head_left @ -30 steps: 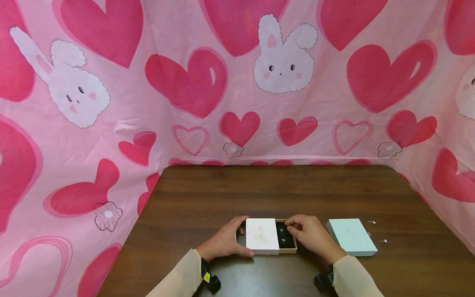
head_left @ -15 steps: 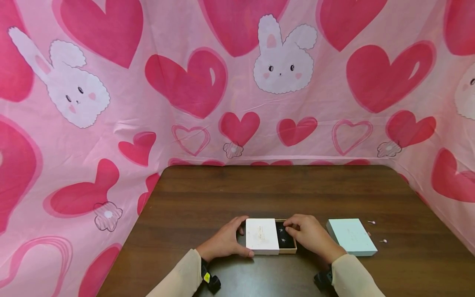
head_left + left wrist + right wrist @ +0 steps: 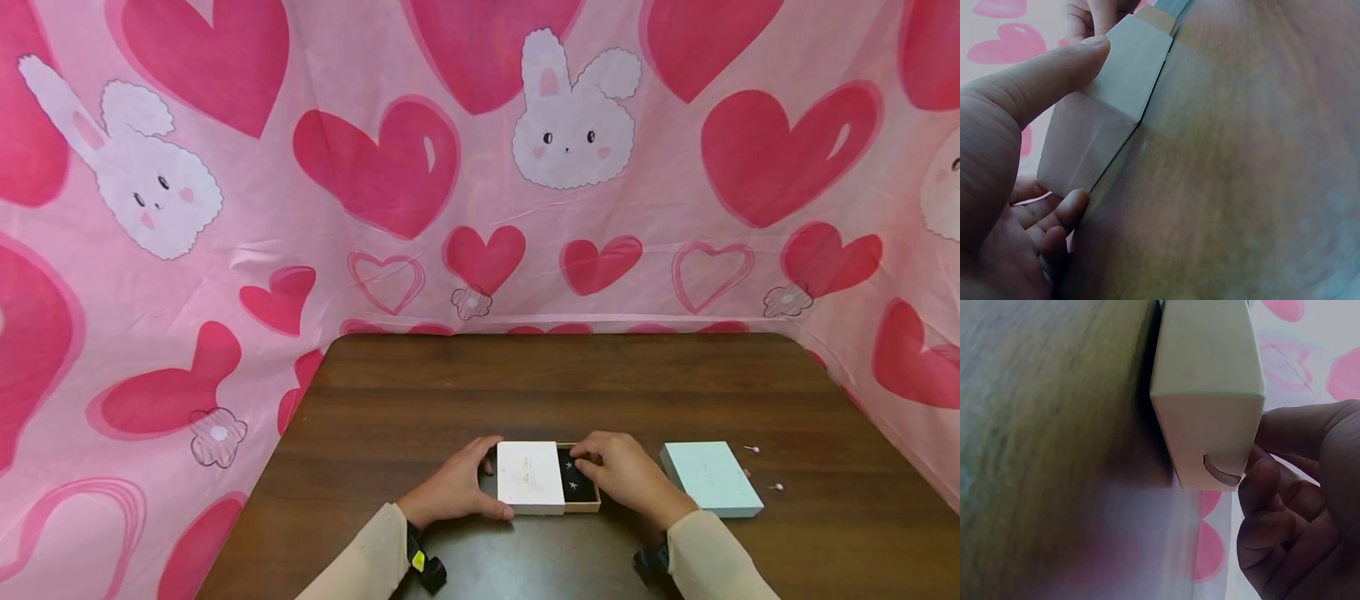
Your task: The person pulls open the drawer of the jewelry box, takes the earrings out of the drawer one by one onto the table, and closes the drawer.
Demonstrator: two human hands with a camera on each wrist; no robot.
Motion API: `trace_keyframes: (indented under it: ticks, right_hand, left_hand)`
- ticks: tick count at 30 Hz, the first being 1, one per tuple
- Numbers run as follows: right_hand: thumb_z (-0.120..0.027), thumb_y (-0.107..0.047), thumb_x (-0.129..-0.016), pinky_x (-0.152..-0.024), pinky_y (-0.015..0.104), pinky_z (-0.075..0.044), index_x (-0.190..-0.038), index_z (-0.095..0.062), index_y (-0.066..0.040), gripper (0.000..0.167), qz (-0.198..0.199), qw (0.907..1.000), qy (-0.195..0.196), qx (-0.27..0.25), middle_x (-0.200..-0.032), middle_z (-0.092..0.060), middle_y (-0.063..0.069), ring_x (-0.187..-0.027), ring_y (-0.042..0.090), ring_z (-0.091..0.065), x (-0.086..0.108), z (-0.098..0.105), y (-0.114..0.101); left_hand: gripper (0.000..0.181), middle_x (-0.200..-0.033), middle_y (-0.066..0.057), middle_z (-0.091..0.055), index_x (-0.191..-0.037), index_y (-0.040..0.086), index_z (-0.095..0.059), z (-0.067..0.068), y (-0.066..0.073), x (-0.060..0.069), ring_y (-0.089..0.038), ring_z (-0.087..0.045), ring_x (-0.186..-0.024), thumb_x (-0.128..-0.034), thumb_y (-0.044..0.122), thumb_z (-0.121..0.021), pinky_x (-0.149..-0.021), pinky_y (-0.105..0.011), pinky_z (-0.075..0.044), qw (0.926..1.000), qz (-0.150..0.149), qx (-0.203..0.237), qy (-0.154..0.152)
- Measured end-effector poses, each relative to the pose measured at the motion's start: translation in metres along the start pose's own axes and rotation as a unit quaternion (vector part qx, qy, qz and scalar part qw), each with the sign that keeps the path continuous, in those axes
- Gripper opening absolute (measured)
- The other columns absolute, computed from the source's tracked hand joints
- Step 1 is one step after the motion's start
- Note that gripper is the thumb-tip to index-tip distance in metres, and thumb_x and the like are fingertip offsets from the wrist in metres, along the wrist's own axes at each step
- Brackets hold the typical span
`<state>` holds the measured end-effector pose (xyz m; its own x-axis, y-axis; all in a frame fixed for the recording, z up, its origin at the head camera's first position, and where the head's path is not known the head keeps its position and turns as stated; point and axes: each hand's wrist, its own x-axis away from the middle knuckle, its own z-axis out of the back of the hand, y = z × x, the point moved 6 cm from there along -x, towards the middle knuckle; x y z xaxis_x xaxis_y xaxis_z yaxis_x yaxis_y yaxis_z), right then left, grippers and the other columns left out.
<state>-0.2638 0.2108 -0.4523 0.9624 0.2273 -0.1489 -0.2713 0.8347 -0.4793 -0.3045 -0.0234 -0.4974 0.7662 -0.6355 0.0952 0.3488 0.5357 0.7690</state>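
A small drawer-style jewellery box lies on the table, its white sleeve (image 3: 527,473) pulled part way off the kraft-coloured tray (image 3: 582,507). In the tray is a black insert (image 3: 577,492) bearing two silver star earrings (image 3: 573,485). My left hand (image 3: 453,483) grips the sleeve, thumb along its near side and fingers round the left end. My right hand (image 3: 626,471) bends over the tray's far right part, fingertips low over the insert near the upper star. In the right wrist view the tray's end wall (image 3: 1207,437) hides those fingertips, so whether they pinch anything is unclear.
To the right of my right hand sits a pale mint box (image 3: 712,479). Beyond it lie two pearl stud earrings, one farther back (image 3: 753,449) and one nearer (image 3: 777,487). A pink heart-and-rabbit cloth (image 3: 480,350) hangs behind and beside the brown table (image 3: 420,383).
My right fingertips have shifted slightly left across the far part of the black insert. The left hand, sleeve, tray and loose earrings stay where they were.
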Motion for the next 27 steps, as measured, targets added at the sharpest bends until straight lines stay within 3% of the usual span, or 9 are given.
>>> trace_keyframes:
  ticks: [8,16,23,27]
  right_hand:
    - [-0.075,-0.014,-0.086,-0.07,0.032,-0.048,-0.096,-0.076,-0.021,0.013,-0.005,0.9998,-0.014,0.014,-0.087,-0.06,-0.017,-0.074,0.006,-0.051,-0.0017,-0.0009,0.0002]
    - [-0.076,-0.014,-0.085,-0.069,0.03,-0.049,-0.096,-0.076,-0.019,0.012,0.022,0.9993,-0.008,0.028,-0.088,-0.061,-0.016,-0.074,0.005,-0.053,-0.0029,-0.0005,-0.0027]
    - [-0.076,-0.016,-0.085,-0.08,0.038,-0.051,-0.096,-0.077,-0.018,0.012,0.033,0.9985,-0.014,0.042,-0.09,-0.064,-0.012,-0.086,0.012,-0.061,-0.0045,-0.0015,-0.0058]
    - [-0.077,-0.017,-0.084,-0.08,0.039,-0.051,-0.097,-0.077,-0.018,0.012,0.04,0.9978,-0.022,0.049,-0.092,-0.065,-0.011,-0.087,0.013,-0.061,-0.0067,-0.0026,-0.0085]
  left_hand:
    - [0.105,-0.11,0.009,-0.049,-0.146,0.015,-0.039,-0.0003,0.0009,0.0007,-0.01,-0.049,-0.098,-0.0617,0.054,-0.088,-0.082,-0.031,-0.04,1.0,-0.003,-0.001,0.002]
    - [0.103,-0.11,0.009,-0.049,-0.144,0.017,-0.039,-0.0003,0.0001,-0.0002,-0.011,-0.048,-0.098,-0.0618,0.054,-0.088,-0.082,-0.031,-0.04,1.0,-0.003,0.004,0.002]
    - [0.102,-0.11,0.009,-0.049,-0.143,0.017,-0.041,-0.001,-0.0008,-0.0011,-0.011,-0.048,-0.099,-0.0605,0.054,-0.089,-0.083,-0.031,-0.04,1.0,-0.004,0.0,0.004]
    - [0.102,-0.11,0.009,-0.049,-0.142,0.017,-0.041,-0.0011,-0.0005,-0.0012,-0.011,-0.048,-0.098,-0.06,0.054,-0.089,-0.082,-0.031,-0.04,0.9999,-0.009,0.001,0.008]
